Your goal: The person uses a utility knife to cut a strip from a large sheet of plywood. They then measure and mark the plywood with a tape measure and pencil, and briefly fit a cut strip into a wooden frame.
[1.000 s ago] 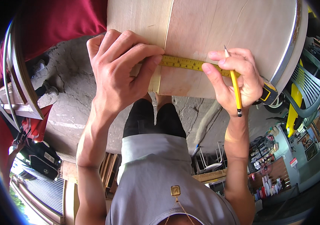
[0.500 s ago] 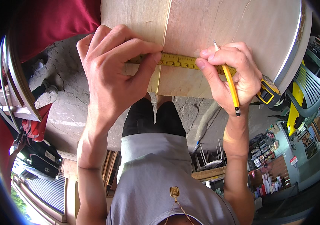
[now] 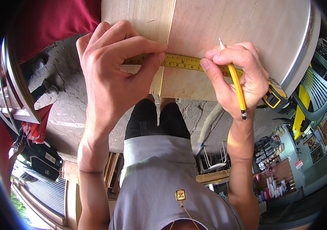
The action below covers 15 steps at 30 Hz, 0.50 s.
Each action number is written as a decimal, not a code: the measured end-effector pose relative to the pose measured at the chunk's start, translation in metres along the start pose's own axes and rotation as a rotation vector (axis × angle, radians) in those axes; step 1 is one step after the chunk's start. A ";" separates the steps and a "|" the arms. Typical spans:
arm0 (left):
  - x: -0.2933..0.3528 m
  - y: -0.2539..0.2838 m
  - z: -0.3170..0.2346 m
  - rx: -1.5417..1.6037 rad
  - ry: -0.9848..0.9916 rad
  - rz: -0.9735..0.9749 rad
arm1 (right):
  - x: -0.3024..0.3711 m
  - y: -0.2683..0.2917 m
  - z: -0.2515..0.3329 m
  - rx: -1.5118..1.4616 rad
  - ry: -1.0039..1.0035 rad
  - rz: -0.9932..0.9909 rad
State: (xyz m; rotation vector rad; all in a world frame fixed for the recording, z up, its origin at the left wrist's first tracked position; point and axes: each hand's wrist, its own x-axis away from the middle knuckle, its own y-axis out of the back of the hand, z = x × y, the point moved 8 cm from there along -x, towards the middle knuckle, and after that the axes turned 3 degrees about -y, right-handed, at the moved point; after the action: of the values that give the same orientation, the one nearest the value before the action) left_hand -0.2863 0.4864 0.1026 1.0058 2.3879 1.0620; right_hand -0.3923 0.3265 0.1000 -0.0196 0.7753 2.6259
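Note:
A pale wooden board (image 3: 224,34) fills the top of the view. A yellow measuring tape (image 3: 182,61) lies stretched across it. My left hand (image 3: 111,73) presses the tape's left end onto the board with thumb and forefinger. My right hand (image 3: 240,78) holds a yellow pencil (image 3: 235,86) with its tip pointing up at the board, just above the tape, while the fingers pin the tape down. The tape's yellow and black case (image 3: 275,96) sticks out behind my right hand, at the board's lower right edge.
A curved metal-trimmed edge (image 3: 301,50) bounds the board on the right. Cracked concrete floor (image 3: 62,99) lies below. A dark red surface (image 3: 52,23) sits at upper left, a black bag (image 3: 42,161) at lower left, green and yellow plastic chairs (image 3: 313,99) at right.
Both hands have shifted slightly up the board. The right hand has tilted the pencil more upright and brought its tip closer to the wood above the tape.

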 end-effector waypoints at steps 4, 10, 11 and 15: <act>0.000 0.001 -0.001 0.004 -0.004 0.000 | -0.004 0.000 0.006 -0.009 0.011 0.029; -0.001 0.000 0.000 0.018 -0.006 0.004 | -0.010 -0.005 0.007 -0.517 -0.099 0.095; -0.001 0.000 0.000 0.019 -0.005 0.005 | -0.012 -0.009 0.005 -0.650 -0.120 0.122; -0.002 0.000 0.001 0.027 -0.014 0.010 | -0.017 -0.016 0.001 -0.603 -0.118 0.182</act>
State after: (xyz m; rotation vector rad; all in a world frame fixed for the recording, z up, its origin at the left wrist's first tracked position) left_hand -0.2847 0.4854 0.1022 1.0315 2.3941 1.0252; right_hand -0.3704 0.3330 0.0940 0.0389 -0.0757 2.8992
